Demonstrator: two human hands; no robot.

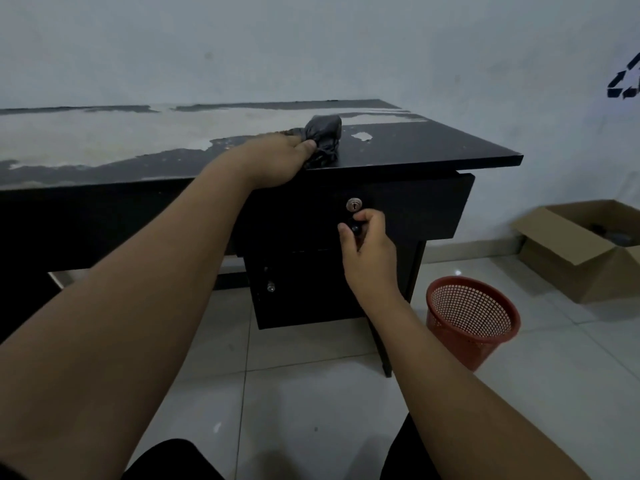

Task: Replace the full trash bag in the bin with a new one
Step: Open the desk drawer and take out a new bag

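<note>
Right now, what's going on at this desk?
A person sits facing a worn black desk. The left hand rests on a crumpled grey trash bag on the desktop, while the right hand pinches the drawer knob. A red mesh bin stands unlined on the floor.

Both bare forearms reach forward from the near edge, the left one longer and higher in the scene. The left hand (pixel 277 161) lies palm down, fingers curled shut around a crumpled grey bag (pixel 323 133). The right hand (pixel 369 251) is lower and to the right, wrist bent up, thumb and fingertips pinched on a small dark knob (pixel 355 229). Dark-clad knees show at the near edge.
</note>
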